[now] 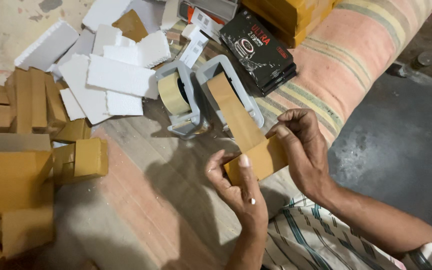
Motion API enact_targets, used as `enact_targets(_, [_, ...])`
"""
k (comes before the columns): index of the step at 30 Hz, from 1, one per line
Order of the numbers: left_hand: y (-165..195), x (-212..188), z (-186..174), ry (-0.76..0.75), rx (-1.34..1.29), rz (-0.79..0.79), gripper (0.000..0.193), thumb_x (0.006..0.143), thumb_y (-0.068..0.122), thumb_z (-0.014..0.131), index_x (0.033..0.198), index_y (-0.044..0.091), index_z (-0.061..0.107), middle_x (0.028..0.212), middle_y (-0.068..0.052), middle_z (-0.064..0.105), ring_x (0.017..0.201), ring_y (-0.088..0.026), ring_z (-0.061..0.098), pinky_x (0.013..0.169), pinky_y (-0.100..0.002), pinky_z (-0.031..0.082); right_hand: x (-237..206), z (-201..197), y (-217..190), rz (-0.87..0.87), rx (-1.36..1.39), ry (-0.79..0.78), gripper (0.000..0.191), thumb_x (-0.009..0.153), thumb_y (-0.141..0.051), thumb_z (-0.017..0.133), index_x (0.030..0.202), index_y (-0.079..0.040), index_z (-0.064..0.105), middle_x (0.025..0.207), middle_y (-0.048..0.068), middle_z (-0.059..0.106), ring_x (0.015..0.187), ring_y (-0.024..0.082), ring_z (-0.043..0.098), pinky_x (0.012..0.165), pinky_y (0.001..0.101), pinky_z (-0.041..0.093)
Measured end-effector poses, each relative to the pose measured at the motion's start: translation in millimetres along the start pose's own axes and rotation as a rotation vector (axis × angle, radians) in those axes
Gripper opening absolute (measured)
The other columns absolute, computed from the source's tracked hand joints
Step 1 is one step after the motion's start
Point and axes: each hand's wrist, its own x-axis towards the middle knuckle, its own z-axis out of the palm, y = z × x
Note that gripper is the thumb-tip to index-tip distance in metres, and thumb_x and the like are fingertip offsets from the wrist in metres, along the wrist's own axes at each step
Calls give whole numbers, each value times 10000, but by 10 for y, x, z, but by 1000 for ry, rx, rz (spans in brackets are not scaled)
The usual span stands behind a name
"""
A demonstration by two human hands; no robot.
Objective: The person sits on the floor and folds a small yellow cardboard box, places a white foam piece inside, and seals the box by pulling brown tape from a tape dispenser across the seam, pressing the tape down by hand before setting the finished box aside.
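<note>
My left hand (237, 187) and my right hand (303, 150) both grip a small brown cardboard box (260, 160) in front of me. A strip of brown tape (232, 111) runs from the grey tape dispenser (248, 102) down onto the box. My left thumb presses on the box's near face. My right fingers pinch its far right end, where the tape lands. A second grey dispenser (186, 100) with a yellowish tape roll stands just left of the first.
Several brown cardboard boxes (21, 170) lie piled at the left. White foam pieces (111, 75) are scattered at the upper left. A stack of black printed boxes (261, 50) rests on a striped cushion (356, 55). Yellow boxes (296, 15) sit at the top.
</note>
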Motion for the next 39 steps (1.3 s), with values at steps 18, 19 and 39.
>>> enact_targets(18, [-442, 144, -397, -393, 38, 513, 432, 970, 208, 810, 1267, 81, 524, 1282, -114, 650, 1262, -278, 619, 1200, -494, 464, -374, -89, 230, -94, 368, -108, 722, 1081, -648, 301, 1013, 14, 582, 1073, 183, 588, 1007, 257, 565, 953, 366, 463])
enact_targets(19, [-458, 151, -372, -380, 47, 516, 407, 999, 236, 790, 1273, 82, 532, 1294, -113, 643, 1266, -277, 620, 1218, -502, 446, -368, -119, 243, -50, 396, -133, 739, 1070, -663, 307, 989, 17, 587, 1064, 188, 587, 1004, 268, 564, 949, 373, 462])
enact_targets(39, [-533, 411, -549, -35, -591, -1008, 624, 827, 129, 754, 1365, 140, 439, 1143, -129, 656, 1035, -273, 675, 847, -442, 588, 495, -261, 761, 906, -107, -319, 582, 879, -192, 656, 1406, 10, 518, 1259, 188, 665, 1101, 256, 671, 916, 357, 560])
